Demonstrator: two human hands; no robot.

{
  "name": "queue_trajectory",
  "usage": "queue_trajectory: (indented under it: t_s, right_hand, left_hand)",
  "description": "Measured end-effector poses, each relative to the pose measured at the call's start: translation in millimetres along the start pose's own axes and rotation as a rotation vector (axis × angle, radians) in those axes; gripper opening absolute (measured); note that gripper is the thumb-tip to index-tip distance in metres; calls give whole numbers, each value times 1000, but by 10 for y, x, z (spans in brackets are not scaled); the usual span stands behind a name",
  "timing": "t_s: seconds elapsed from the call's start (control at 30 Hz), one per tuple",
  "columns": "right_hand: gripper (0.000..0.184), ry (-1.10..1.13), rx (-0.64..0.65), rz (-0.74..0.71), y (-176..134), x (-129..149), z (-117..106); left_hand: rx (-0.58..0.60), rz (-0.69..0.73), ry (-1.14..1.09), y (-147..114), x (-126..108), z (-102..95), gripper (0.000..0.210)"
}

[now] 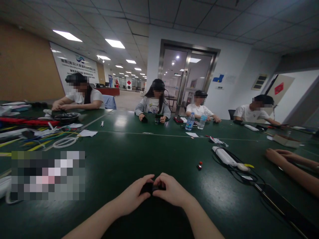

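Observation:
Just above the near part of the green table [119, 159], both my hands come together around a small black object [147, 189]. My left hand [133, 196] grips it from the left, with curved fingers and the thumb underneath. From the other side, my right hand [173, 191] closes on it with bent fingers and the thumb. Fingers cover much of the object, and its kind cannot be made out. A small red and dark item [199, 165] lies on the table to the right of my hands, apart from them.
A white power strip [224, 156] with black cables lies at the right, near another person's hands [281, 157]. Cables [65, 142] and tools crowd the left side. Two water bottles [190, 122] stand across the table, where several people sit.

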State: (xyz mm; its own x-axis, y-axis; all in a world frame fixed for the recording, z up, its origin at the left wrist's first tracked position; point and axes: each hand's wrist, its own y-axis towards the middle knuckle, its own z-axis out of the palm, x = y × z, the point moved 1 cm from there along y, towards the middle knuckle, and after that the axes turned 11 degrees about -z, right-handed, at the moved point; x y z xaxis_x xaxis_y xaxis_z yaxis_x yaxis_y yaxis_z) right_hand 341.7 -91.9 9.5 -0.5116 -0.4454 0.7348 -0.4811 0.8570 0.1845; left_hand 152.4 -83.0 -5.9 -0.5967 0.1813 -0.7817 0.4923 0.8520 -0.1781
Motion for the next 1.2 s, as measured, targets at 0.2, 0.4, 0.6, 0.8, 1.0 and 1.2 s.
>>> queue_trajectory:
  t_s: [0.2, 0.4, 0.6, 0.8, 1.0, 1.2]
  right_hand:
    - [26, 130, -607, 208, 54, -304, -220]
    - [32, 207, -736, 257, 32, -474, -274]
    - [35, 174, -695, 232, 44, -422, -241]
    - [33, 176, -693, 250, 33, -460, -232]
    - [32, 190, -677, 247, 39, -482, -200]
    - [43, 277, -631, 262, 34, -517, -186]
  left_hand:
    - [18, -23, 12, -16, -28, -36, 56]
    - [7, -15, -2, 11, 65, -19, 54]
    - [5, -42, 14, -17, -2, -49, 50]
    - [9, -36, 16, -52, -61, -70, 48]
    - [8, -14, 20, -47, -58, -61, 45]
    - [9, 52, 22, -28, -44, -63, 42]
